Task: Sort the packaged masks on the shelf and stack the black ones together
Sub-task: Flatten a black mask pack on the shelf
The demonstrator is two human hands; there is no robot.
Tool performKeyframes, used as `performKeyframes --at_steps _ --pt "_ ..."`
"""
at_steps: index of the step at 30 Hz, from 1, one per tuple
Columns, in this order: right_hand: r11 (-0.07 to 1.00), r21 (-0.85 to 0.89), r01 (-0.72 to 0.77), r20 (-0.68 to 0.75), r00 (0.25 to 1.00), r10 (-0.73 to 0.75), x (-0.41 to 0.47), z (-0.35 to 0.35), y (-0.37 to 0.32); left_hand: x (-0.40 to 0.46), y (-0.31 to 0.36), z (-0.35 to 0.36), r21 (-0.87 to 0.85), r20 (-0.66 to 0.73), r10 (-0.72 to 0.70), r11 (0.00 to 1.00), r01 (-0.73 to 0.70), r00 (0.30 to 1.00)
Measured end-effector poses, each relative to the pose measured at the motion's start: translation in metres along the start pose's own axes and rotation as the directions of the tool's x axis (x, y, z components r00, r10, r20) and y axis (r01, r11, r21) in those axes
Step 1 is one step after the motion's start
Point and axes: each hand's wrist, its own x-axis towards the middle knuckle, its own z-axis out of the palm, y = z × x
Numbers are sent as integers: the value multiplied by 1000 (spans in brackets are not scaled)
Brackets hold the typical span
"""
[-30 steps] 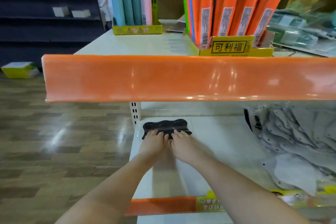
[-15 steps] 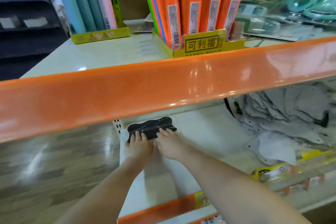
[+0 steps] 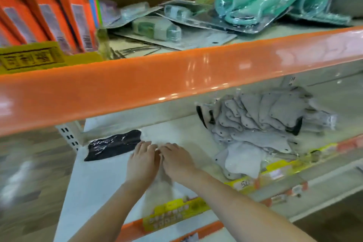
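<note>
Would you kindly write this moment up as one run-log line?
phase: sorting | black mask pack: flat, shelf's left end | left hand, right hand: side by side, off it | grey mask pile: untouched, right

Black mask [image 3: 115, 145] flat; grey masks [image 3: 259, 122] heaped.

one mask [image 3: 114, 145] lies left — mask pile [image 3: 261, 124] right.

Motion blur throughout. Yellow box label [image 3: 32, 59] unreadable, orange packs [image 3: 59, 15] cut off at left edge. Price tags [image 3: 245, 183] too smeared to read. Back of grey mask pile [image 3: 265, 122] hidden under orange shelf lip [image 3: 176, 80]. Forearms cut off at bottom edge.
</note>
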Motion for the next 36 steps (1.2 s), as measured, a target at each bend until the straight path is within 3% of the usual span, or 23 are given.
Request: performKeyframes --at_steps 3,10,15,22,29,36 --pt "1000 -5 -28 -30 999 28 -18 -18 32 3 49 12 -85 37 -13 996 17 999" --pt "998 -19 -63 -211 976 58 -52 -44 112 19 124 38 -43 123 -62 997 68 990" --pt "993 -34 -114 -283 954 99 -63 -59 160 26 170 54 -103 68 -20 994 27 997" --pt "948 -32 -315 -290 911 293 -63 -72 214 47 231 76 -146 66 40 989 -30 997" --pt "927 -4 -375 -218 905 366 -62 -62 240 49 242 93 -125 118 26 992 -11 993" --pt "929 -6 -369 -306 886 350 -64 -66 240 40 238 98 -203 71 26 979 -11 997"
